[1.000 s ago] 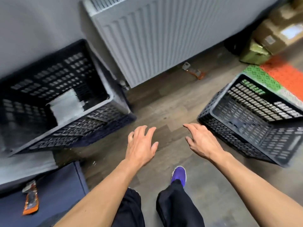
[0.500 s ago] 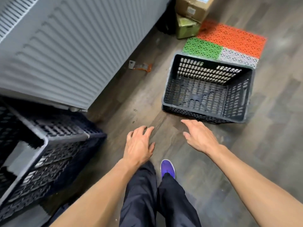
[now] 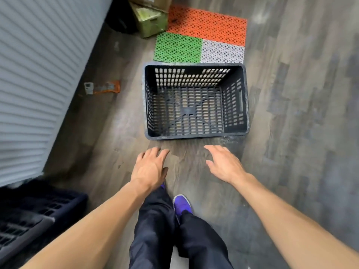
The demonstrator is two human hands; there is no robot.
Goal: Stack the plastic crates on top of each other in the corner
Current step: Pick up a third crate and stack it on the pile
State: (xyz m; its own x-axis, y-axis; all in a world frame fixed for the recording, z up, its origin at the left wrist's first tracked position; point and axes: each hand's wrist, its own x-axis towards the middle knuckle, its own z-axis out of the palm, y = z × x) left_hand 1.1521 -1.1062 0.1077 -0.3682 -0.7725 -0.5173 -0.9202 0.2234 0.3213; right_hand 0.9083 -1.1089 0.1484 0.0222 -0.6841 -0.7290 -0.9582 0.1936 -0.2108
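Dark crates (image 3: 35, 216) sitting stacked far left beside radiator (image 3: 38, 74). Left hand (image 3: 150, 168) hovering palm down, grip open, empty. Grey crate (image 3: 196, 135) sitting upright on floor (image 3: 301, 133) just ahead, untouched. Right hand (image 3: 225, 165) reaching toward near rim, fingers spread, holding nothing.

Orange, green and white mat (image 3: 202, 38) lies beside boxes (image 3: 151, 20), near radiator (image 3: 38, 74).

Grey crate (image 3: 196, 135) upright on floor, empty left hand (image 3: 149, 169), right hand (image 3: 225, 166) near it
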